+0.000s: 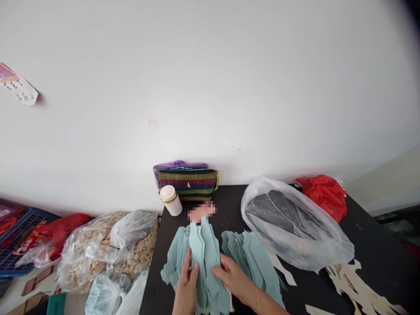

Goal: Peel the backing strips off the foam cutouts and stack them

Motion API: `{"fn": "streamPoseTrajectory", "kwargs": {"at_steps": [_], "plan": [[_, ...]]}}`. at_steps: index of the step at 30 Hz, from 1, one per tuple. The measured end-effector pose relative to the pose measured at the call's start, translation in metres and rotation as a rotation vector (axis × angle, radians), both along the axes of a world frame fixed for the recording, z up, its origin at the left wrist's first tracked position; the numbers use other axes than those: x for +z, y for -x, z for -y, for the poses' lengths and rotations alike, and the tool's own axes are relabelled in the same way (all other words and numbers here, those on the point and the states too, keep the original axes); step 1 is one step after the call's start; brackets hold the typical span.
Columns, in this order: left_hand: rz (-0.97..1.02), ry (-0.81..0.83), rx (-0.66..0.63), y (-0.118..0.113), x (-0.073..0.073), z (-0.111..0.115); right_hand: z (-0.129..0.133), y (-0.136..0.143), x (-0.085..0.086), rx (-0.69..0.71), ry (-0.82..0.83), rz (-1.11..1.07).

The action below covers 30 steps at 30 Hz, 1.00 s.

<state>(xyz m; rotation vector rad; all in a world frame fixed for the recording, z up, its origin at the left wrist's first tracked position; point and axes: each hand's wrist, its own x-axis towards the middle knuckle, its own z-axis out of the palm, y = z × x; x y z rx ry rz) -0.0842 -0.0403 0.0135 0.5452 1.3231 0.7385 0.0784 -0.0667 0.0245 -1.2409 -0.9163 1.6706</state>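
Held strips (206, 262): pale blue, long, wavy-edged, several layered together, upper ends pointing away from the person; located over the near part of a black table (367, 227), between two piles.

Left hand (186, 282): closed around the left edge of the held strips, thumb on top.

Right hand (234, 278): gripping the held strips from the right, thumb on top.

Left pile (177, 251): matching pale blue pieces, overlapping, just beside the left hand.

Right pile (251, 258): more of the same, fanned out, beyond the right hand.

Behind the strips: one blurred pink patch, contents unreadable; one white cup (171, 201) with a gold band, upright; one striped pouch (187, 184) against the wall (210, 96), a purple bag (180, 165) behind it.

Right side of the table: one large translucent bag (315, 251), mouth open; one red bag (323, 197) behind it; cream strips (357, 288), loosely heaped nearer the person.

Left of the table, lower down: one clear bag of tan pieces (88, 258), a white bag (133, 229) on top; one red package (67, 229); one blue basket (28, 223).

On the wall, far left: one paper tag (21, 87), with writing.
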Motion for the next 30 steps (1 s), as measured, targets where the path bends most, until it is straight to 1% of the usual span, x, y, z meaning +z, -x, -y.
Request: {"fn": "streamPoseTrajectory", "kwargs": {"at_steps": [2, 5, 7, 9, 12, 15, 18, 19, 20, 21, 23, 26, 28, 30], "plan": [[0.038, 0.027, 0.009, 0.001, 0.007, -0.002, 0.001, -0.004, 0.001, -0.008, 0.058, -0.084], [0.280, 0.189, 0.007, 0.002, 0.013, -0.004, 0.004, -0.006, 0.002, 0.007, 0.090, -0.173], [0.368, 0.270, 0.040, 0.003, 0.013, -0.004, 0.006, -0.003, 0.000, 0.059, 0.087, -0.225], [0.372, 0.316, 0.125, 0.002, 0.009, -0.003, 0.008, 0.003, -0.002, 0.091, 0.088, -0.223], [0.346, 0.371, 0.234, -0.005, 0.001, -0.001, 0.006, 0.007, -0.007, 0.084, 0.068, -0.062], [0.372, 0.361, 0.299, -0.007, -0.005, -0.004, -0.003, -0.002, -0.010, 0.117, -0.034, 0.194], [0.396, 0.287, 0.363, 0.006, -0.007, -0.014, -0.007, -0.020, -0.012, 0.063, -0.106, 0.499], [0.371, 0.253, 0.389, 0.014, -0.005, -0.018, -0.005, -0.024, -0.015, 0.068, -0.100, 0.583], [0.333, 0.224, 0.417, 0.024, -0.003, -0.021, -0.001, -0.025, -0.018, 0.108, -0.092, 0.646], [0.295, 0.199, 0.442, 0.034, 0.001, -0.024, 0.006, -0.024, -0.024, 0.185, -0.098, 0.696], [0.251, 0.167, 0.488, 0.054, 0.008, -0.028, 0.023, -0.014, -0.040, 0.404, -0.144, 0.787], [0.189, 0.123, 0.562, 0.079, 0.017, -0.025, 0.048, 0.015, -0.078, 0.701, -0.189, 1.023], [0.112, 0.111, 0.611, 0.091, 0.019, -0.020, 0.059, 0.036, -0.105, 0.807, -0.170, 1.183], [0.054, 0.113, 0.624, 0.098, 0.017, -0.013, 0.063, 0.051, -0.129, 0.823, -0.158, 1.260]]}}
